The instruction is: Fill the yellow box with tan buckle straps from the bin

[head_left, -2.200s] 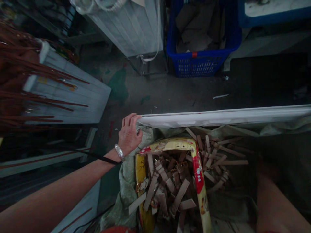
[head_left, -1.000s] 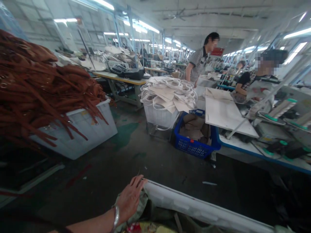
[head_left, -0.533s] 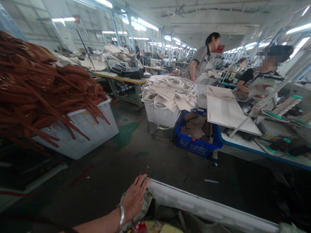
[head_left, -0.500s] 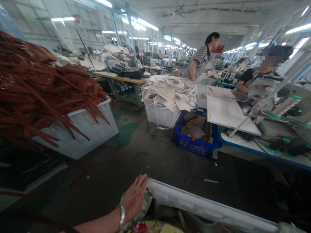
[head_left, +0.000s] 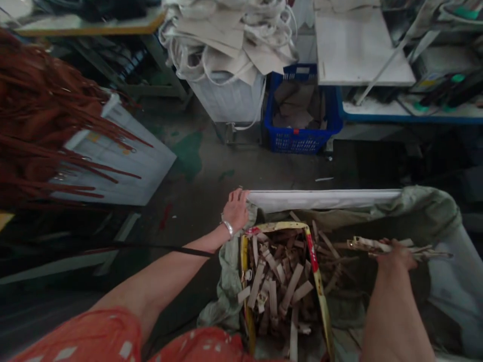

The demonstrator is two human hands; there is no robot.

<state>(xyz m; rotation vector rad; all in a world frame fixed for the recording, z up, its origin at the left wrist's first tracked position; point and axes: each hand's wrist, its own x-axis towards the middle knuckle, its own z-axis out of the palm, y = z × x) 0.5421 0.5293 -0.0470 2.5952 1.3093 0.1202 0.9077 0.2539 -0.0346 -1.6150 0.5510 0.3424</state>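
My left hand (head_left: pixel 236 208) grips the far left corner of a white bin (head_left: pixel 324 199), fingers curled over its rim; a silver bracelet is on that wrist. Green cloth (head_left: pixel 226 279) lines the bin and drapes over its edges. My right hand (head_left: pixel 397 256) holds a bundle of beige straps (head_left: pixel 372 245) with small metal parts, above the bin's right half. In the left half stands a yellow-and-red-edged box (head_left: pixel 319 281), full of short beige and brown straps (head_left: pixel 289 291). Longer brown strips (head_left: pixel 332 251) lie beside that box.
Reddish-brown strapped bags (head_left: pixel 41 115) overflow a grey-white bin (head_left: pixel 151 166) at left. Ahead, a white tub (head_left: pixel 226 103) carries piled pale pieces with looped straps (head_left: pixel 230 37). A blue basket (head_left: pixel 298 141) of brown pieces stands beside a sewing table (head_left: pixel 362 65).
The view has tilted down into the bin. My right hand has come into view holding straps. My left hand remains on the bin's corner.
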